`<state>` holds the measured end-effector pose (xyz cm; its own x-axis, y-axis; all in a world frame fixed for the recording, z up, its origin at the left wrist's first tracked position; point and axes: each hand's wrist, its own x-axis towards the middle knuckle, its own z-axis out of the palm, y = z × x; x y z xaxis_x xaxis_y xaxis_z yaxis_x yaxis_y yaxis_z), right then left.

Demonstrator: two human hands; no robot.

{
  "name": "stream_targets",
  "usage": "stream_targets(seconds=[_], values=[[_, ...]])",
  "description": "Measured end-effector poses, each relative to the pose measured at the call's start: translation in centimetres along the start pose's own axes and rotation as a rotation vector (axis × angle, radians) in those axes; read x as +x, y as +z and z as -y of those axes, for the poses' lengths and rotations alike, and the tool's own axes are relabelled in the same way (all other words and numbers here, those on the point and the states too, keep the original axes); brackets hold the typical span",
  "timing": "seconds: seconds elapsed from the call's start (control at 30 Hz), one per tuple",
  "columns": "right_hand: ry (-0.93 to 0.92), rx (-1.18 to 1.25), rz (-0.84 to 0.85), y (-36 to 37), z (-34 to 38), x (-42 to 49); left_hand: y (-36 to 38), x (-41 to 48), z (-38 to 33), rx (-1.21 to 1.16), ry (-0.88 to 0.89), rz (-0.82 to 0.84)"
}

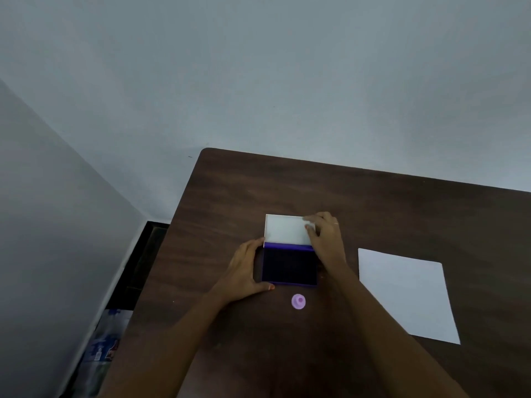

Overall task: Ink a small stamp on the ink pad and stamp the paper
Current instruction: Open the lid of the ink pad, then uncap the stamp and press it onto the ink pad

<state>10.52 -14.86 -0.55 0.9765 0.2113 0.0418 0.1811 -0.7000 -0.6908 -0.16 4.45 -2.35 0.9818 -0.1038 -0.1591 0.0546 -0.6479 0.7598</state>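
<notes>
Steadying the open ink pad (289,267) on a dark wooden table (373,202), left hand (247,271) gripping its near-left edge, right hand (326,239) pinching the raised white lid (284,228), small lilac stamp (298,301) just in front (untouched), white paper (405,294) well to the right.

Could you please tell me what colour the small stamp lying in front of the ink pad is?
The stamp is pale lilac, seen in the head view.

Dark wooden table (373,202), grey walls (258,67), printed plastic packet (100,349) below.
</notes>
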Motion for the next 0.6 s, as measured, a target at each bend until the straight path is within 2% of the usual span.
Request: stream_targets(seconds=[0.17, 0.27, 0.33, 0.47, 0.6], values=[[-0.087, 0.232, 0.229, -1.2, 0.8, -6.2, 0.4, -1.1, -1.3, 0.049, -0.002, -0.052], [-0.091, 0.137, 0.414, -1.7, 0.5, -9.4, 1.1, -2.2, -2.1, 0.154, -0.056, -0.12], [-0.123, 0.043, 0.48, -1.8, 0.3, -11.0, 1.7, -3.1, -2.5, 0.231, -0.064, -0.165], [-0.177, -0.08, 0.476, -1.1, -0.1, -12.8, 3.1, -4.8, -3.5, 0.312, -0.018, -0.179], [-0.026, 0.059, 0.443, -1.0, 0.1, -13.2, 4.3, -5.9, -4.7, 0.197, -0.02, -0.144]])
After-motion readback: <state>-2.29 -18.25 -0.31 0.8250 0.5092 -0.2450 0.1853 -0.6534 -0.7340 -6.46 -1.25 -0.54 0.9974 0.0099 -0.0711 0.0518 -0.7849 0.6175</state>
